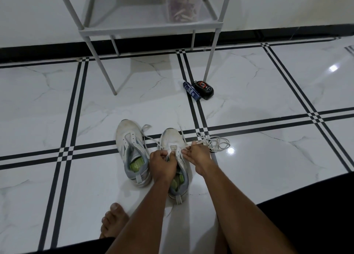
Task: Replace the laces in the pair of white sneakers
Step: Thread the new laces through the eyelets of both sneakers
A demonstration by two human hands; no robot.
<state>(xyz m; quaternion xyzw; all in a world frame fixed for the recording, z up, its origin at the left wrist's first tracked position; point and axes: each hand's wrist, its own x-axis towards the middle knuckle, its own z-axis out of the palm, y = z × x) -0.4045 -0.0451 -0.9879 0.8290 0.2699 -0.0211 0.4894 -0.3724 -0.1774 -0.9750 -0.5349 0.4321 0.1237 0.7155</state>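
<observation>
**White lace at the lowest eyelets, a hand on each side**

White and scuffed, the right-hand low-top sneaker with a grey collar and green insole (175,154) lies on the glossy white marble-look tiled floor (268,158), toe pointing away from the person, heel toward them. Its long axis runs straight out between the two forearms. The left hand (162,162) is curled over the tongue, fingers pinching the flat white lace (210,141) at the left eyelet row. The right hand (195,154) pinches the same lace just beside the right eyelet row, and the slack trails off to the right in a loose heap. Both hands sit about equally near the shoe. The matching left-hand white sneaker (132,150) stands just beside it, parallel, loosely laced. The next pull probably runs sideways, across the shoe's length.
</observation>
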